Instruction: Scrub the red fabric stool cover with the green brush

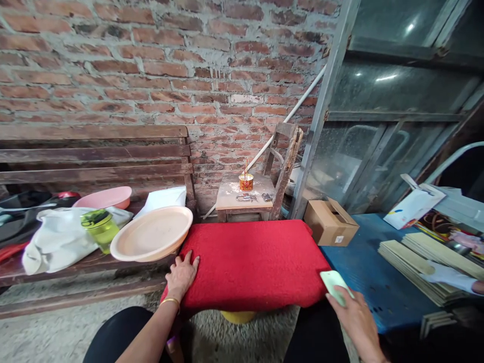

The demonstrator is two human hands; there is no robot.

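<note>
Left hand (182, 275) spread flat on the red cloth-covered desk (249, 262), right hand (353, 312) gripping a flat, rounded pale-green object (333, 282)!

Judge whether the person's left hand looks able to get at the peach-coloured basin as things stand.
Probably yes: the left hand lies spread near the left edge of the red cloth, close to the peach-coloured basin, and nothing visible blocks the way between them.

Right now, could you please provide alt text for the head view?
A person's left hand rests on a red cloth; the right hand holds a pale green object. A basin lies left, a cardboard box right.
</note>
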